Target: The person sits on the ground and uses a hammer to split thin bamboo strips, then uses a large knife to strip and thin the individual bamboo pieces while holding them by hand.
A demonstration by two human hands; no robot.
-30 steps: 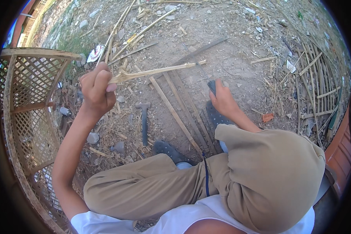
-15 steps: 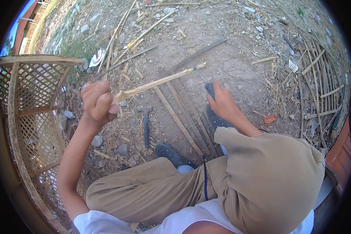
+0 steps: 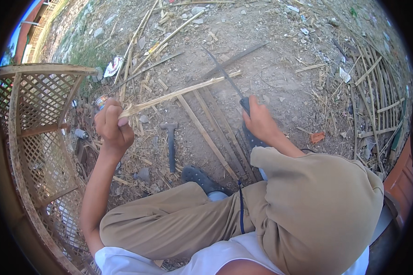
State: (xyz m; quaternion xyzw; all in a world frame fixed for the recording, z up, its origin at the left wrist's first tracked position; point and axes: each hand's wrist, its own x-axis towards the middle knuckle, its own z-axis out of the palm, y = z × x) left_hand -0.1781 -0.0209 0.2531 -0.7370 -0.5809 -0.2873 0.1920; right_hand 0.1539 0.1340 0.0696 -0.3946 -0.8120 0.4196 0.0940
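My left hand (image 3: 112,124) is closed round the near end of a split, pale wooden strip (image 3: 179,93), which looks like bamboo. The strip slants up to the right above the ground. In my right hand (image 3: 262,121) is the dark handle of a long knife (image 3: 234,86), its narrow blade pointing up and to the left. That blade crosses the strip close to its far end; whether they touch I cannot tell. A hammer (image 3: 171,149) with a dark handle lies on the dirt between my left hand and my shoe (image 3: 204,179).
Several flat strips (image 3: 209,136) lie on the ground beyond my feet. A wooden lattice panel (image 3: 46,107) stands at the left. More long sticks (image 3: 170,37) and scraps are scattered at the far left, and a bundle of curved strips (image 3: 376,87) lies at the right.
The knife blade has swung up and left and now crosses the strip's far end. My left hand has shifted slightly, and its fingers are still round the strip.
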